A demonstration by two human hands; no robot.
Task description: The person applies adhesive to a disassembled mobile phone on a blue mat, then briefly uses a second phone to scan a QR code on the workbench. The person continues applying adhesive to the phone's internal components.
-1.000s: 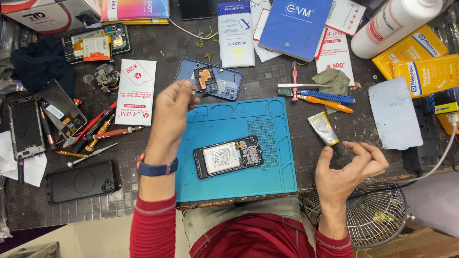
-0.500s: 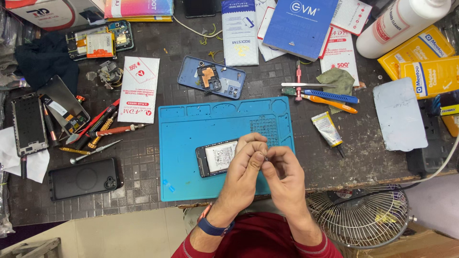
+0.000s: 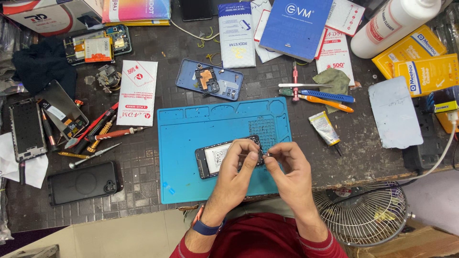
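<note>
Both hands are now together over the opened phone (image 3: pixel 217 157), which lies on the blue work mat (image 3: pixel 191 138) with its battery side up. The left hand (image 3: pixel 239 165) rests on the right end of the phone, and the right hand (image 3: pixel 287 167) is just beside it – its fingertips pinch a very small part (image 3: pixel 267 154), too small to tell what it is. One second ago the hands were well apart, the left one lifted near the blue back cover (image 3: pixel 209 79) above the mat – half a second ago they had already met, and the phone has stayed at the same place
</note>
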